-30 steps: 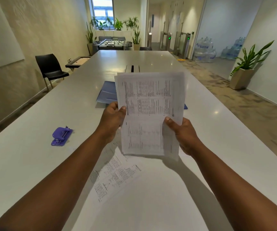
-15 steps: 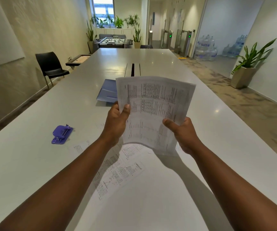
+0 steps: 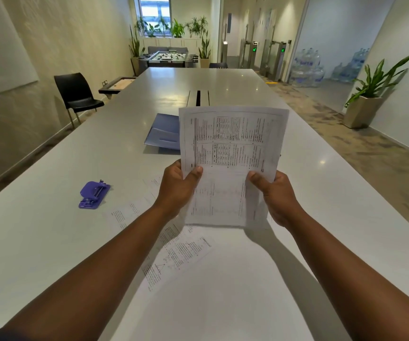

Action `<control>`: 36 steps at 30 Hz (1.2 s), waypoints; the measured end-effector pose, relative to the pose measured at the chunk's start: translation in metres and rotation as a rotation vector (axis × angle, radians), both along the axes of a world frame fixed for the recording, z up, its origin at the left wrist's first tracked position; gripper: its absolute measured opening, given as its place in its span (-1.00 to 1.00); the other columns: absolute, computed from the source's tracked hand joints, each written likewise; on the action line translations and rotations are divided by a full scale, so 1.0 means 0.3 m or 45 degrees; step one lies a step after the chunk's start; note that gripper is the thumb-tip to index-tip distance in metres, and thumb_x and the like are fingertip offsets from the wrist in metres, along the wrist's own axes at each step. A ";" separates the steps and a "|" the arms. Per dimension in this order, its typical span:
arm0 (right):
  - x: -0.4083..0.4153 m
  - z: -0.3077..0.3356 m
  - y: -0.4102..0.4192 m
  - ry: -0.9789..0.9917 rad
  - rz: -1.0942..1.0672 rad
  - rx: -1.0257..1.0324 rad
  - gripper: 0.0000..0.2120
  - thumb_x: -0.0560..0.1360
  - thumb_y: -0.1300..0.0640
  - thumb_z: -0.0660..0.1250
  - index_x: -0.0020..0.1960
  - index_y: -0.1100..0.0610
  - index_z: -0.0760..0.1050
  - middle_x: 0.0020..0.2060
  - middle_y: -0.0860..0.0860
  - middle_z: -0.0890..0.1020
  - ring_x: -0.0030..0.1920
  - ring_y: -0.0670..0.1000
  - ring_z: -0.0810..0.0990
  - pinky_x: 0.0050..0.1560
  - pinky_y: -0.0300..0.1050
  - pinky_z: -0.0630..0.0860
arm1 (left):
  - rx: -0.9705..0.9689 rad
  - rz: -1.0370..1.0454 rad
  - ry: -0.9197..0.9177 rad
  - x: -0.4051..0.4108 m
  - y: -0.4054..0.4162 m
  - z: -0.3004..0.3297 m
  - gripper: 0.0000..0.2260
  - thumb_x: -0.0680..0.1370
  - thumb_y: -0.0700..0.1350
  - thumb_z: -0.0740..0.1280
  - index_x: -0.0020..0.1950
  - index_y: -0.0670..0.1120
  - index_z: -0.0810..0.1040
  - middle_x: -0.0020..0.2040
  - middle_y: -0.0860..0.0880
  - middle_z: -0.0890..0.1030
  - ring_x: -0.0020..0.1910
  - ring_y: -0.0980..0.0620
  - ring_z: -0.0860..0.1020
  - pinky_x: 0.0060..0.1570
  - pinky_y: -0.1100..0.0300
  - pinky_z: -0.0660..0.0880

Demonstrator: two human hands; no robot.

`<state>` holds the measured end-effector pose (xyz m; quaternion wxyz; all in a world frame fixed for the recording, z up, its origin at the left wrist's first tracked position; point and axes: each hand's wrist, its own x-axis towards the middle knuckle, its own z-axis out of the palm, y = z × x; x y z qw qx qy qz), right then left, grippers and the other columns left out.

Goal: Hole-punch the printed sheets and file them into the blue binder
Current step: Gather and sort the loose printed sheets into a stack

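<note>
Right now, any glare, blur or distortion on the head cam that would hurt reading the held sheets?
Head view: wide-angle bending at the edges, forearms stretched; ceiling-light glare spots on the table; print on the held sheets too soft to read, lower half washed out; left hand and right hand sharp; sheets on the table pale against the white top.

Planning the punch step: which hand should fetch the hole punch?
Left, probably. The purple hole punch lies on the table left of the left hand. The right hand would cross the printed sheets both hold.
</note>
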<state>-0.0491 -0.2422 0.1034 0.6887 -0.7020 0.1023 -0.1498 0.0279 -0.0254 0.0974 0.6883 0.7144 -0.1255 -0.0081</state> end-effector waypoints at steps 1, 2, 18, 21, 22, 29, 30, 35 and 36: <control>0.001 0.005 0.000 0.010 -0.016 -0.020 -0.85 0.63 0.11 0.35 0.17 0.04 0.62 0.01 -0.05 0.76 0.05 0.05 0.72 0.01 -0.01 0.63 | 0.004 0.013 0.008 0.003 -0.002 -0.002 -0.81 0.62 -0.07 0.37 0.22 -0.05 0.55 0.17 0.03 0.68 -0.01 0.00 0.72 -0.06 0.07 0.69; 0.001 0.007 0.001 0.025 -0.034 -0.048 -0.86 0.64 0.08 0.34 0.16 0.03 0.61 0.01 -0.04 0.75 0.05 0.08 0.72 0.02 0.03 0.64 | 0.020 0.021 0.019 0.006 -0.007 -0.005 -0.78 0.62 -0.06 0.37 0.24 -0.07 0.55 0.18 0.02 0.68 -0.04 0.01 0.72 -0.06 0.05 0.69; 0.010 -0.062 -0.145 0.507 -0.155 -0.141 -0.77 0.64 0.17 0.31 0.27 0.18 0.51 0.07 0.10 0.67 -0.06 0.12 0.67 -0.19 -0.01 0.58 | 0.376 -0.004 0.305 0.026 -0.104 -0.068 -0.86 0.63 -0.11 0.36 -0.04 -0.17 0.59 -0.06 -0.08 0.72 -0.18 0.02 0.70 -0.15 0.14 0.67; 0.010 -0.084 -0.217 0.614 -0.228 -0.106 -0.73 0.63 0.19 0.32 0.30 0.25 0.51 0.00 0.13 0.68 -0.10 0.15 0.68 -0.27 0.01 0.60 | 0.360 -0.002 0.361 0.055 -0.127 -0.074 -0.91 0.62 -0.20 0.35 -0.06 -0.18 0.62 -0.05 -0.17 0.70 -0.15 -0.08 0.68 -0.08 0.12 0.66; 0.011 -0.092 -0.240 0.641 -0.252 -0.100 -0.71 0.63 0.19 0.33 0.31 0.27 0.50 -0.02 0.14 0.68 -0.12 0.16 0.67 -0.24 0.05 0.63 | 0.361 -0.015 0.382 0.066 -0.137 -0.079 -0.92 0.61 -0.20 0.36 -0.05 -0.16 0.62 -0.03 -0.17 0.69 -0.07 -0.13 0.68 -0.02 0.09 0.66; 0.028 -0.133 -0.341 0.707 -0.430 -0.023 -0.66 0.63 0.21 0.33 0.35 0.35 0.46 -0.17 0.18 0.64 -0.32 0.13 0.60 -0.13 0.06 0.56 | 0.500 -0.089 0.444 0.135 -0.207 -0.088 -0.83 0.63 -0.16 0.34 0.18 -0.19 0.49 0.22 -0.24 0.58 0.10 -0.13 0.60 0.24 0.00 0.54; 0.031 -0.135 -0.347 0.719 -0.440 -0.015 -0.66 0.63 0.21 0.32 0.35 0.35 0.46 -0.17 0.18 0.64 -0.32 0.14 0.60 -0.16 0.05 0.56 | 0.529 -0.093 0.446 0.145 -0.217 -0.089 -0.87 0.63 -0.18 0.33 0.15 -0.18 0.49 0.20 -0.28 0.58 0.08 -0.14 0.60 0.22 0.01 0.54; 0.051 -0.145 -0.374 0.756 -0.496 0.001 -0.66 0.63 0.21 0.31 0.36 0.32 0.44 -0.21 0.19 0.62 -0.43 0.10 0.56 -0.45 -0.16 0.48 | 0.604 -0.123 0.495 0.200 -0.274 -0.105 -0.91 0.62 -0.21 0.34 0.06 -0.23 0.52 -0.05 -0.20 0.52 -0.15 -0.02 0.55 -0.13 0.20 0.50; 0.056 -0.152 -0.379 0.765 -0.504 0.008 -0.65 0.63 0.21 0.31 0.37 0.32 0.44 -0.25 0.20 0.61 -0.46 0.09 0.52 -0.46 -0.17 0.44 | 0.599 -0.117 0.518 0.211 -0.288 -0.106 -0.93 0.63 -0.22 0.33 0.01 -0.21 0.50 -0.07 -0.14 0.52 -0.18 0.02 0.53 -0.17 0.22 0.51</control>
